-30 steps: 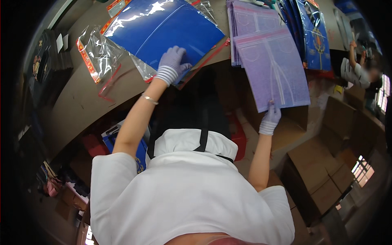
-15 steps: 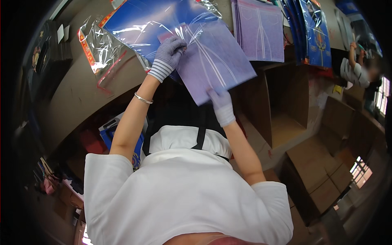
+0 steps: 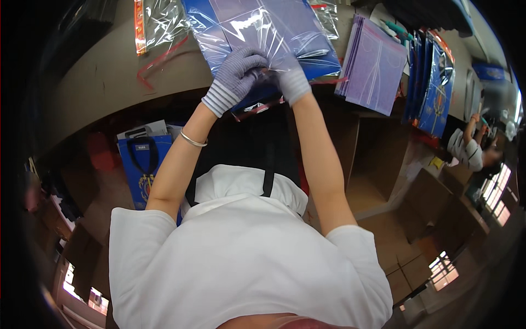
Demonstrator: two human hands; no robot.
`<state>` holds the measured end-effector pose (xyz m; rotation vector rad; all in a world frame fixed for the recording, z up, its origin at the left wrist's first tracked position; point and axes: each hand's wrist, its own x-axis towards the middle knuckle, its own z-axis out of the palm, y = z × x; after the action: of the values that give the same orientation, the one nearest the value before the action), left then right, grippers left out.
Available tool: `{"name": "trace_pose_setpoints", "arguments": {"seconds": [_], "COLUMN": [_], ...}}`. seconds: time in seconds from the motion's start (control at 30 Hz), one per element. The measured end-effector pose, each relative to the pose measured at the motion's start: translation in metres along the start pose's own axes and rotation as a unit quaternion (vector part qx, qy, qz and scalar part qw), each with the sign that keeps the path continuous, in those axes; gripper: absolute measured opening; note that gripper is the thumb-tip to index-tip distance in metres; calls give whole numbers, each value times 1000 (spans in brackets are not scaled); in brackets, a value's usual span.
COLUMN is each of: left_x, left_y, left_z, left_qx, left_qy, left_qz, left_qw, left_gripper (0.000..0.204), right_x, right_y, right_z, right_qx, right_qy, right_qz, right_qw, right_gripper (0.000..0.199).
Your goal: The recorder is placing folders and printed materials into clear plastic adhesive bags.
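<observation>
A clear plastic bag (image 3: pixel 249 30) lies at the table's front edge, its film wrinkled and shining. Under the film show a flat blue piece (image 3: pixel 329 64) and, above it, a flat purple piece (image 3: pixel 296 19) with pale lines. My left hand (image 3: pixel 235 75), in a striped knit glove, has its fingers curled closed on the plastic bag's near edge. Close to its right, my gloved right hand (image 3: pixel 293 82) is at the same edge; motion smears its fingers, so its grip cannot be made out.
Purple flat pieces (image 3: pixel 375 66) stand stacked on the right, beside blue bags (image 3: pixel 433 82). Another clear bag with an orange strip (image 3: pixel 159 27) lies left. Below the table are a blue carrier bag (image 3: pixel 139 164) and an open carton (image 3: pixel 378 159). A co-worker (image 3: pixel 468 142) is far right.
The purple piece, held in both hands before, now lies farther away under the plastic bag's film. My right hand has moved up beside the left, and the view has shifted.
</observation>
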<state>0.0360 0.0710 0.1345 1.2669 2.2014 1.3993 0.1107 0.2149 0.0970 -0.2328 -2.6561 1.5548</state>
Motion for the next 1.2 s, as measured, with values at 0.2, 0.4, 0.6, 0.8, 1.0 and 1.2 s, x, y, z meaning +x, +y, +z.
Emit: {"name": "trace_pose_setpoints", "arguments": {"seconds": [0.2,0.4,0.6,0.8,1.0,1.2], "left_x": [-12,-134,-139,-132,-150,-152], "left_y": [-46,-110,-84,-92,-107,-118], "left_z": [2,0,12,11,-20,-8], "left_qx": [35,-270,-396,-435,-430,-532], "left_qy": [35,224,123,203,265,94], "left_qz": [-32,-445,-575,-582,-583,-517], "left_qw": [998,824,706,657,636,664], "left_gripper": [10,25,39,23,20,34], "right_x": [18,-68,-26,-19,-98,-332], "right_y": [59,31,-2,-9,5,103], "right_z": [12,27,101,124,-64,-238], "right_qx": [-131,-104,-256,-304,-327,-478], "right_qy": [-127,-52,-98,-127,129,48], "right_qz": [16,-9,-139,-137,224,471], "right_qw": [983,993,952,934,909,740], "right_gripper": [20,16,18,18,20,31]}}
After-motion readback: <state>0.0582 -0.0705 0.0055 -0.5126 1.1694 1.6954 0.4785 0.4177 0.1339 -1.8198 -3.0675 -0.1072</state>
